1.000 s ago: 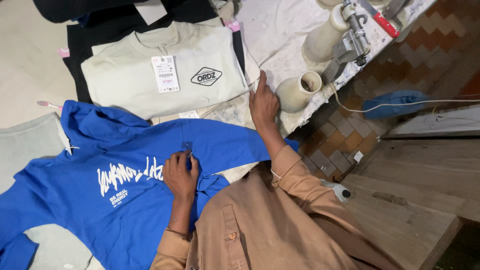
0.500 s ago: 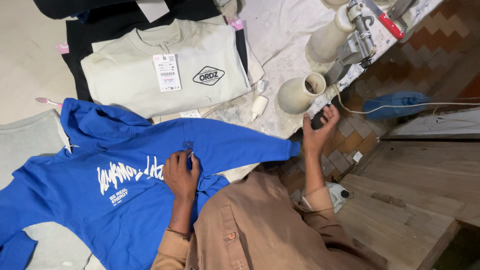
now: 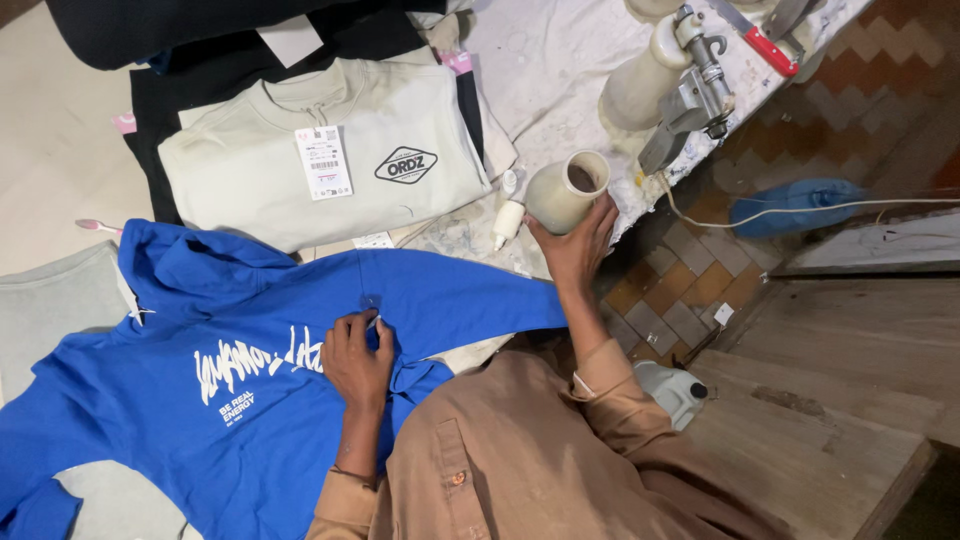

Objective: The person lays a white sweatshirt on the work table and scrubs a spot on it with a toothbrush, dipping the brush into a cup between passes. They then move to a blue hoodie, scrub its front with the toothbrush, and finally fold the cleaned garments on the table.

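Now left hand (image 3: 358,360) on blue hoodie (image 3: 200,390), right hand (image 3: 578,245) gripping cream cup (image 3: 562,190)

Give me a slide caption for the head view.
Left hand presses blue hoodie; right hand grips cream ceramic cup.

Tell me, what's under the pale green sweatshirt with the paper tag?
A black garment lies under the pale green sweatshirt; its edges stick out at the left, top and right. A pink tab shows at the left. How far the black cloth goes underneath is covered.
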Available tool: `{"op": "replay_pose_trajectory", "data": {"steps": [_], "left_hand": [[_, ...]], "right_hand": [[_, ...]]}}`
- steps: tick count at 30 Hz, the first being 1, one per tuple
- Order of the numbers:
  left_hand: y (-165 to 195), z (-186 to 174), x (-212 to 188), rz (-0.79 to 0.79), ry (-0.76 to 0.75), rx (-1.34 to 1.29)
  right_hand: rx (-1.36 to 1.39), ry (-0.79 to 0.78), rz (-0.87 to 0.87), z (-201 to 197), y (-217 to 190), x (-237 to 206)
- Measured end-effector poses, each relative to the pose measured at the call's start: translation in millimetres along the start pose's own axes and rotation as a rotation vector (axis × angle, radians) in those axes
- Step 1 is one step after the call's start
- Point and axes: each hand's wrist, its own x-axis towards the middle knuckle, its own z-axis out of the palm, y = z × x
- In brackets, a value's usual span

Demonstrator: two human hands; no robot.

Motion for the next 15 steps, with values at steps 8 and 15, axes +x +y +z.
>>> {"op": "replay_pose_trajectory", "data": {"steps": [8, 15], "left_hand": [[1.6, 1.1, 2.0, 0.014, -0.024, -0.009], [0.0, -3.1, 3.4, 0.032, -0.025, -0.077]], "right_hand": [[-0.010, 0.009, -0.107, -1.9, -12.1, -6.3], [0.052, -0.040, -0.079, -0.3, 7.8, 3.1]]}}
